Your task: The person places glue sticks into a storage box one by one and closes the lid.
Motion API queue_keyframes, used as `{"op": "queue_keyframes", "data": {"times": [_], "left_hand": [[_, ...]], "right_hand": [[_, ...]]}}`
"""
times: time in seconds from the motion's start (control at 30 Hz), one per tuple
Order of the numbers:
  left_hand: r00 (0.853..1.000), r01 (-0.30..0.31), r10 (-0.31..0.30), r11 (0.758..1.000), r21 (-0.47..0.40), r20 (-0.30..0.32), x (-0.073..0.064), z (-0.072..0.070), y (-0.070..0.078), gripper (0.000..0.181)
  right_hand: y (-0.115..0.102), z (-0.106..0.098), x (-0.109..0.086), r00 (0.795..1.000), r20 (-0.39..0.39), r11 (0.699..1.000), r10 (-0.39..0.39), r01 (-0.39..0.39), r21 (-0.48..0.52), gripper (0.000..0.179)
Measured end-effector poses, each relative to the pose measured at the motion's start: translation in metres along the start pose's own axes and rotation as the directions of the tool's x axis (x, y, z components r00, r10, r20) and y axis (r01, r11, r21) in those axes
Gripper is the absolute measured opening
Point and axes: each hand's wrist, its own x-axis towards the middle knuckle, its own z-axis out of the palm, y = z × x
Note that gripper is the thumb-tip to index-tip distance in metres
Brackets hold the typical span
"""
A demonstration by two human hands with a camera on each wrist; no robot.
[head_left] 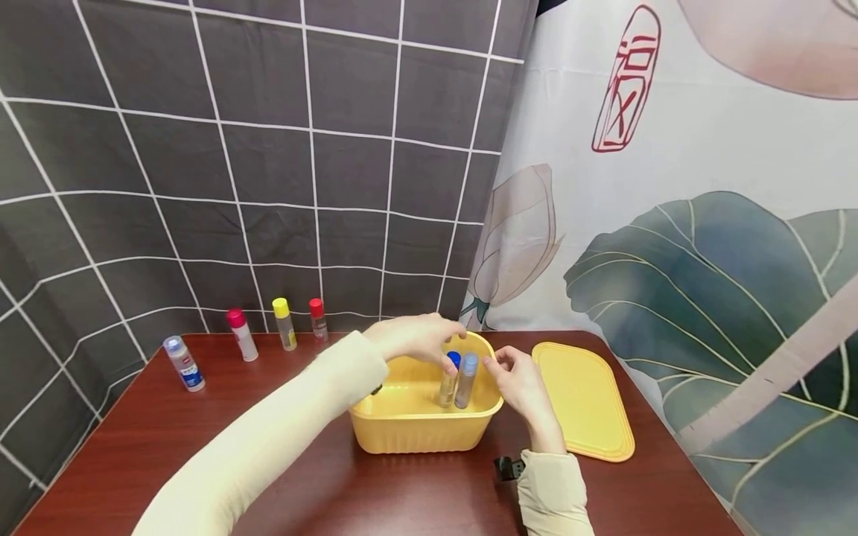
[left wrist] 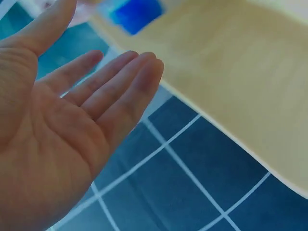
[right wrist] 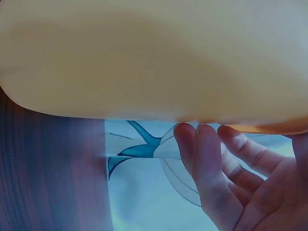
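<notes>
A yellow plastic container (head_left: 429,435) stands on the table, its inside facing up. Two small clear bottles are upright at its right end, one with a dark blue cap (head_left: 454,359) and one with a light blue cap (head_left: 470,363). Over the container, my left hand (head_left: 417,336) has its thumb beside the dark blue cap and its fingers extended. The left wrist view shows that palm bare, with the blue cap (left wrist: 138,15) beyond the fingers. My right hand (head_left: 524,383) grips the container's right rim, its fingertips (right wrist: 208,139) against the outer wall.
A yellow lid (head_left: 585,402) lies flat right of the container. Along the table's back left stand a clear-capped bottle (head_left: 184,363), a pink-capped bottle (head_left: 243,336), a yellow-capped bottle (head_left: 284,325) and a red-capped bottle (head_left: 318,320). Cloth hangs behind the table (head_left: 281,447).
</notes>
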Motion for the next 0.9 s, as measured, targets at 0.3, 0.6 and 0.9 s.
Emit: {"op": "queue_keyframes", "data": {"times": [0.3,0.6,0.9], "left_hand": [[0.986,-0.069,0.044,0.985,-0.156,-0.16,-0.034,-0.013,-0.017,0.07],[0.96,-0.051,-0.02,0.968,-0.246,-0.278,-0.072,-0.012,-0.042,0.073],[0.915,0.016,-0.167,0.925,-0.381,-0.366,-0.121,-0.008,-0.071,0.077]], "right_hand": [[0.0,-0.004,0.001,1.0,-0.011,1.0,-0.001,0.001,0.0,0.019],[0.0,-0.003,-0.001,1.0,-0.02,1.0,-0.007,0.007,-0.005,0.019],[0.001,-0.002,-0.001,1.0,-0.003,1.0,0.016,-0.016,0.0,0.02]]}}
